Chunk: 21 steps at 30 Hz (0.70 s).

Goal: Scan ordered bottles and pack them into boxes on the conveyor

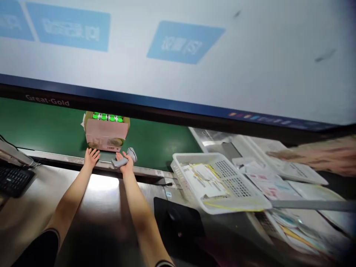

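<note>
A cardboard box (107,129) with its top open stands on the green belt (155,141), holding several green-capped bottles (111,118). At the box's lower left corner is my left hand (91,157), fingers spread and nothing in it. My right hand (127,164) is wrapped round the handle of a grey handheld barcode scanner (131,154), just in front of the box's lower right corner. Whether the left fingertips touch the box I cannot tell. The monitor's lower edge hides part of the belt behind the box.
A large monitor (178,66) fills the upper view. To the right stands a white plastic basket (250,198) with papers, beside more trays. A black mouse pad (164,211) with a mouse lies below it. The keyboard (15,180) is at left. Another person's blurred hand (322,157) reaches in from the right.
</note>
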Tool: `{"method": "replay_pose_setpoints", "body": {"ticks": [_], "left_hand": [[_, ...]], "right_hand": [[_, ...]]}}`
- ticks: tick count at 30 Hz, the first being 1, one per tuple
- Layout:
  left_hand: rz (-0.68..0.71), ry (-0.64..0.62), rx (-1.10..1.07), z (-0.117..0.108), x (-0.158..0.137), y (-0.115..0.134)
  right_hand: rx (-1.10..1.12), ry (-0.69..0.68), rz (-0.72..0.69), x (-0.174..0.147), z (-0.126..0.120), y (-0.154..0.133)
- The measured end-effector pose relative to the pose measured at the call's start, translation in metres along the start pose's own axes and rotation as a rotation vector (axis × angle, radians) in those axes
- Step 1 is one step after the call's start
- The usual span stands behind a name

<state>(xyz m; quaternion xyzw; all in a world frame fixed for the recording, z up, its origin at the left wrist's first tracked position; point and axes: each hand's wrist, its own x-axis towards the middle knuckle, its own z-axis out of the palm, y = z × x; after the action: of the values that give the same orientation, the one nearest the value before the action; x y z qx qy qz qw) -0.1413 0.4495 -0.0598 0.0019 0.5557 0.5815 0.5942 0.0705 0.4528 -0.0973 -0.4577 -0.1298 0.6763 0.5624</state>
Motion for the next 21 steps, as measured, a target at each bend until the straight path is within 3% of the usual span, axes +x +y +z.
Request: {"method": "replay_pose_setpoints", "body": {"ticks": [3,5,8,10,13,16,18,21], "left_hand": [[0.146,0.092,0.33,-0.088,-0.065,-0.06],[0.272,0.095,0.85,-0.172,-0.125,-0.096],[0.301,-0.246,1.672,-0.289,-0.209,-0.123],[0.316,-0.464,1.853,-0.334,-0.248,-0.127],[0.35,-0.539,1.915,-0.344,-0.28,-0.127],[0.463,-0.48,1.967,-0.325,-0.289,-0.121],[0.556,-0.48,1.966,-0.321,-0.288,-0.118],[0.759,-0.413,1.876,-0.335,-0.277,-0.12]], "right_hand": [[-0.159,0.054,0.094,-0.096,-0.061,0.035],[-0.304,0.149,0.104,-0.186,-0.108,0.059],[-0.509,0.407,0.05,-0.323,-0.168,0.086],[-0.606,0.581,0.017,-0.394,-0.201,0.095],[-0.722,0.737,-0.021,-0.45,-0.245,0.095],[-0.816,0.747,-0.079,-0.448,-0.27,0.086],[-0.91,0.714,-0.136,-0.435,-0.269,0.079],[-0.974,0.734,-0.22,-0.426,-0.251,0.068]]}}
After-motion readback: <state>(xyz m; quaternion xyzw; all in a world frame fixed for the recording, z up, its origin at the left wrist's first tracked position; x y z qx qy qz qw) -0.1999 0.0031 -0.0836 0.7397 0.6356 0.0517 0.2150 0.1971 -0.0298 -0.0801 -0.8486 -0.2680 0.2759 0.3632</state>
